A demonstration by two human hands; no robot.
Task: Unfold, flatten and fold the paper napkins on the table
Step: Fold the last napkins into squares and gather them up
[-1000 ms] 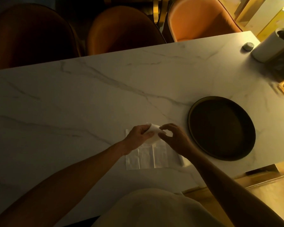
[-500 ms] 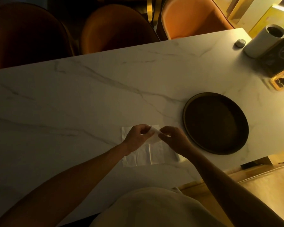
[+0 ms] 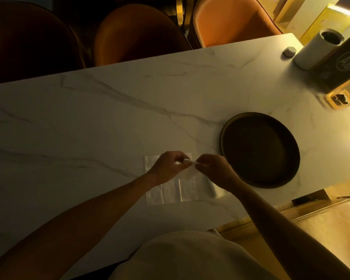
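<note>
Left hand [image 3: 167, 166] and right hand [image 3: 215, 168] meeting fingertip to fingertip, each grip pinching a thin creased napkin [image 3: 182, 188], marble worktop [image 3: 89, 128], round dark tray [image 3: 260, 149] beside

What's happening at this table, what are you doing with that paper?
A person stands at a marble table working on a white paper napkin. The left hand and right hand pinch a raised part of it between them, while the rest lies spread flat. A dark round tray sits beside it.
</note>
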